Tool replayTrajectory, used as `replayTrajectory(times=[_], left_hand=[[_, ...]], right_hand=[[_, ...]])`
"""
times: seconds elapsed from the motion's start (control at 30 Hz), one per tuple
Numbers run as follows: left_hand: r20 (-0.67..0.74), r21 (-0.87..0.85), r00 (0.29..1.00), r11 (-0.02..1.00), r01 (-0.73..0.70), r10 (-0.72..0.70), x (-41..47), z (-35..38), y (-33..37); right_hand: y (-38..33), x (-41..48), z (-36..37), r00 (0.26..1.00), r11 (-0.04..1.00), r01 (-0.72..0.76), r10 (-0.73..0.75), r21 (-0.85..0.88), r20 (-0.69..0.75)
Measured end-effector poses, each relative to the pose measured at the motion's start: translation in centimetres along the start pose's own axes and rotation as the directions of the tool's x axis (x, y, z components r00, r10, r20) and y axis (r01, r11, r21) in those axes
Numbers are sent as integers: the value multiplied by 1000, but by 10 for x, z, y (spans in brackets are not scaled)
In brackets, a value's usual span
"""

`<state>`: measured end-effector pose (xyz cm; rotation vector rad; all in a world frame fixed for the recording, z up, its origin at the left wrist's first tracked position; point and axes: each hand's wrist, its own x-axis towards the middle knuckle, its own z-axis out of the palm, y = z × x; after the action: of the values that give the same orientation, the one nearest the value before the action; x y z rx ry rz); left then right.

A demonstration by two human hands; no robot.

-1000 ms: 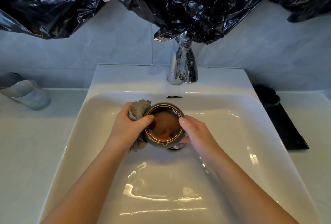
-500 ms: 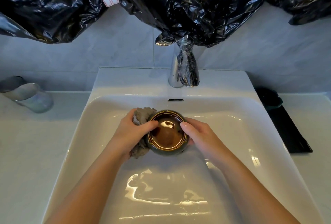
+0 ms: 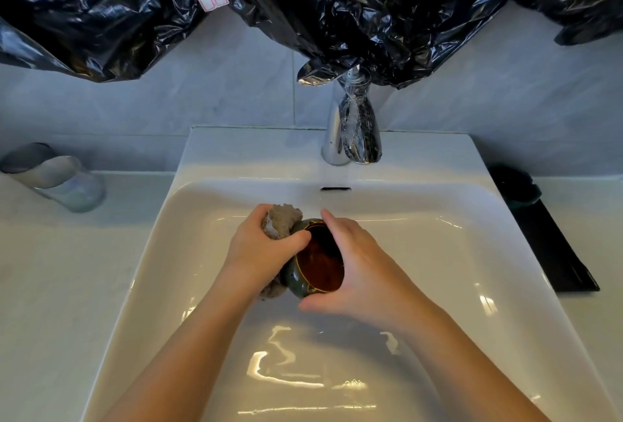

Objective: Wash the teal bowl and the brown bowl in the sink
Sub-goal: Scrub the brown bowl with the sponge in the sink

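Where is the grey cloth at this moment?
In the head view, the grey cloth is bunched in the left hand, against the left outer side of the brown bowl, mid-basin in the sink below the tap.

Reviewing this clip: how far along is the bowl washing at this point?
Done: nothing shows as finished. In hand: the right hand holds the brown bowl tilted over the sink while the left hand presses a grey cloth against its outer side. Left: probably rinsing it, then the teal bowl, likely the dark shape on the black tray at right; whether that is washed cannot be told.
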<state>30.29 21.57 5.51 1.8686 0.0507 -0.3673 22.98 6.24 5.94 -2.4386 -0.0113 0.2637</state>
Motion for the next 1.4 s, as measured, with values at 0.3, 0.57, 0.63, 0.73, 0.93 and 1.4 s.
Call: replayTrajectory(times=[0.3, 0.57, 0.63, 0.73, 0.93, 1.4], left_hand=[[113, -214, 986, 972, -97, 123, -8, 8, 14], [226, 199, 830, 810, -552, 510, -3, -2, 0], [286, 214, 787, 764, -609, 547, -6, -3, 1], [276, 137, 756, 755, -642, 593, -10, -2, 1], [104, 260, 744, 704, -661, 660, 1, 1, -3], [114, 151, 713, 697, -701, 692, -9, 0, 2]], right_hand=[[19, 6, 7, 994, 511, -112, 74, 852, 86], [30, 12, 5, 984, 45, -93, -146, 995, 98], [33, 15, 5, 991, 40, -73, -108, 997, 77], [35, 17, 9, 992, 89, -61, -108, 994, 71], [28, 14, 14, 986, 115, -69, -141, 991, 85], [36, 15, 8, 970, 157, -72, -220, 985, 106]])
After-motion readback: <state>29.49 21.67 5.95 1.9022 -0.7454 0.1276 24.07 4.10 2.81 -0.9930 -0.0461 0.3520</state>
